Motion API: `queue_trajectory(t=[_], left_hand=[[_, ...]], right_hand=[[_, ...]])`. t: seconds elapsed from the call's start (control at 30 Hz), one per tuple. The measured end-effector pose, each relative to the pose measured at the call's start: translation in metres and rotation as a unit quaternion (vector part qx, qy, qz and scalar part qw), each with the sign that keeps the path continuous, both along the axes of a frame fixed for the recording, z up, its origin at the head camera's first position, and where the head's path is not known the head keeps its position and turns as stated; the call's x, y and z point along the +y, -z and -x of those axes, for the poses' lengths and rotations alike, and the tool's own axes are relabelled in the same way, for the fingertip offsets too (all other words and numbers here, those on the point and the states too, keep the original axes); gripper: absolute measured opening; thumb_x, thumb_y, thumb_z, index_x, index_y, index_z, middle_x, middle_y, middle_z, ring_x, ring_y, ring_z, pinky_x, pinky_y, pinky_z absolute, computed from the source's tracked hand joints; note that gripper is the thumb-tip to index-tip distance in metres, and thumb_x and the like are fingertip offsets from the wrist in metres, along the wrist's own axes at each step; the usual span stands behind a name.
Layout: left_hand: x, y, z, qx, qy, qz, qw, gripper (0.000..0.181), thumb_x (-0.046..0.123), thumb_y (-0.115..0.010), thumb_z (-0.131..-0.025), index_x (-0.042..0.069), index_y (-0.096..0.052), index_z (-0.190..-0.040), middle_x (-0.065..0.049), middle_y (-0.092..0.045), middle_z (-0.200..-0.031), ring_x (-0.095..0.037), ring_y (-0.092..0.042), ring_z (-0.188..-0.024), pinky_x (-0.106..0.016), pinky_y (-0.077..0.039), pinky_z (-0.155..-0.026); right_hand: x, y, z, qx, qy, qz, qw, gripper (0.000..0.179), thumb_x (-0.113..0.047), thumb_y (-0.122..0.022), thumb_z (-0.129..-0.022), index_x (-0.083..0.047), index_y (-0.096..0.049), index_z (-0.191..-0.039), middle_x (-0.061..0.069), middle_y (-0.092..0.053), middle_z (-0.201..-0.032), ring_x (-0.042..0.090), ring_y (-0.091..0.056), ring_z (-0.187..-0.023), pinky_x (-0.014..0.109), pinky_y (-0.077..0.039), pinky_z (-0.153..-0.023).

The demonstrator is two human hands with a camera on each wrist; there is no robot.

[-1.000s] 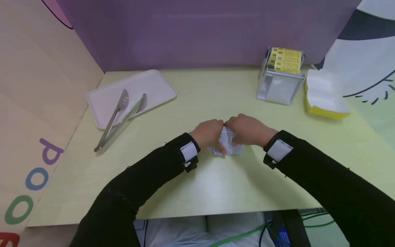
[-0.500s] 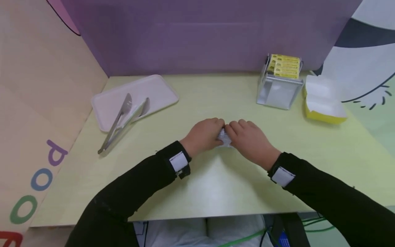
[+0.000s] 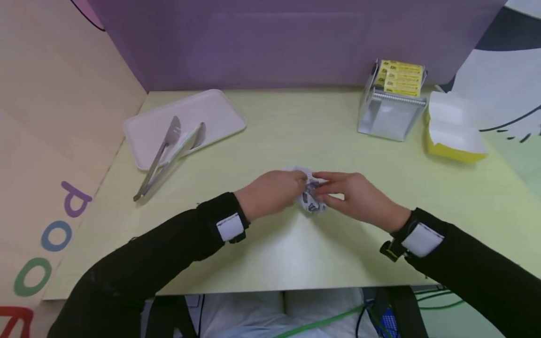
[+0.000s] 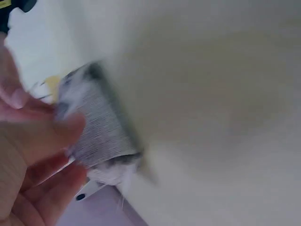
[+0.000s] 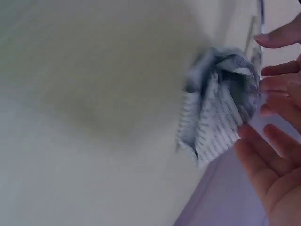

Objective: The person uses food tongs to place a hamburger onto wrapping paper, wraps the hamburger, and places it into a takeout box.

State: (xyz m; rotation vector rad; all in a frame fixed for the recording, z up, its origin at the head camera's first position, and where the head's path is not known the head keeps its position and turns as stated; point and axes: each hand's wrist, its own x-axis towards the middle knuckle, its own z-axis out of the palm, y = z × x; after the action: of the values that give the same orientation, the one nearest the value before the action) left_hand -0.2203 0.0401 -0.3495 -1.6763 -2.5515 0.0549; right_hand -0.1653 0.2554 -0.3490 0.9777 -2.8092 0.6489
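A small newsprint-patterned paper bag (image 3: 312, 201) is between my two hands over the table. It looks crumpled in the head view, and the right wrist view shows its gaping mouth and folded side. My left hand (image 3: 272, 191) pinches the bag's left side; in the left wrist view the thumb lies over the printed face of the paper. My right hand (image 3: 361, 197) has its fingers and thumb spread apart, their tips at the bag's right side. In the right wrist view the fingers (image 5: 256, 165) are fairly straight, touching the bag's lower edge.
A pale tray (image 3: 215, 115) lies back left, with metal tongs (image 3: 158, 164) leaning over its front edge. Back right stands a metal holder (image 3: 386, 117) topped with yellow packets (image 3: 401, 77). Beside it is an open yellow-and-white carton (image 3: 454, 131). A purple panel (image 3: 262, 47) borders the table's back.
Both hands were closed tightly around the bag's top edge. The right hand has since loosened and spread its fingers, and more of the crumpled bag shows between the hands.
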Motion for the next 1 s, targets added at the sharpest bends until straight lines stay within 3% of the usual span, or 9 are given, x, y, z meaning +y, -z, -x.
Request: queue_trajectory(t=[0.17, 0.33, 0.5, 0.7, 0.87, 1.0], left_hand=[[0.0, 0.005, 0.002, -0.007, 0.014, -0.005, 0.9999, 0.024, 0.005, -0.058, -0.097, 0.007, -0.069, -0.118, -0.008, -0.066, -0.122, -0.019, -0.063, -0.111, -0.027, -0.048, -0.094], [0.002, 0.006, 0.005, -0.003, 0.017, -0.035, 0.9992, 0.02, 0.006, -0.058, -0.096, 0.004, -0.072, -0.111, -0.01, -0.066, -0.118, -0.02, -0.063, -0.106, -0.028, -0.049, -0.091], [-0.001, 0.011, 0.005, 0.003, -0.024, -0.056, 0.9982, 0.027, 0.013, -0.058, -0.096, 0.007, -0.069, -0.12, -0.016, -0.057, -0.127, -0.029, -0.055, -0.111, -0.034, -0.048, -0.091], [-0.004, 0.013, 0.001, -0.026, -0.067, -0.077, 0.9945, 0.033, 0.016, -0.06, -0.095, 0.006, -0.065, -0.126, -0.014, -0.056, -0.114, -0.025, -0.051, -0.093, -0.032, -0.048, -0.073], [-0.006, 0.017, 0.0, -0.043, -0.084, -0.084, 0.9919, 0.036, 0.016, -0.06, -0.094, 0.005, -0.062, -0.129, -0.018, -0.052, -0.127, -0.03, -0.051, -0.104, -0.034, -0.049, -0.08], [-0.008, 0.02, 0.001, -0.069, -0.092, -0.096, 0.9888, 0.041, 0.012, -0.061, -0.094, 0.004, -0.057, -0.133, -0.019, -0.054, -0.122, -0.029, -0.05, -0.103, -0.033, -0.047, -0.081]], right_hand=[[-0.002, 0.011, 0.002, 0.048, -0.03, -0.033, 0.9979, 0.02, -0.005, -0.071, -0.086, 0.0, -0.074, -0.105, 0.019, -0.064, -0.122, 0.032, -0.063, -0.107, 0.041, -0.053, -0.081], [-0.006, 0.013, 0.008, 0.046, 0.005, -0.007, 0.9989, 0.012, -0.006, -0.071, -0.087, -0.005, -0.075, -0.098, 0.013, -0.068, -0.113, 0.026, -0.065, -0.102, 0.041, -0.053, -0.081], [-0.011, 0.011, 0.014, 0.03, 0.026, -0.012, 0.9991, 0.017, -0.01, -0.07, -0.088, -0.004, -0.074, -0.103, 0.014, -0.068, -0.113, 0.026, -0.066, -0.099, 0.04, -0.054, -0.079], [-0.013, 0.006, 0.016, 0.001, 0.027, -0.043, 0.9987, 0.024, -0.004, -0.069, -0.087, 0.0, -0.071, -0.111, 0.015, -0.07, -0.111, 0.027, -0.065, -0.093, 0.039, -0.053, -0.076], [-0.012, 0.008, 0.016, 0.016, 0.007, -0.059, 0.9981, 0.029, -0.002, -0.07, -0.085, 0.002, -0.07, -0.113, 0.015, -0.07, -0.109, 0.036, -0.059, -0.109, 0.05, -0.046, -0.094], [-0.012, 0.012, 0.013, 0.007, 0.001, -0.06, 0.9982, 0.036, -0.007, -0.072, -0.085, 0.003, -0.067, -0.119, 0.017, -0.064, -0.119, 0.033, -0.06, -0.106, 0.045, -0.049, -0.088]])
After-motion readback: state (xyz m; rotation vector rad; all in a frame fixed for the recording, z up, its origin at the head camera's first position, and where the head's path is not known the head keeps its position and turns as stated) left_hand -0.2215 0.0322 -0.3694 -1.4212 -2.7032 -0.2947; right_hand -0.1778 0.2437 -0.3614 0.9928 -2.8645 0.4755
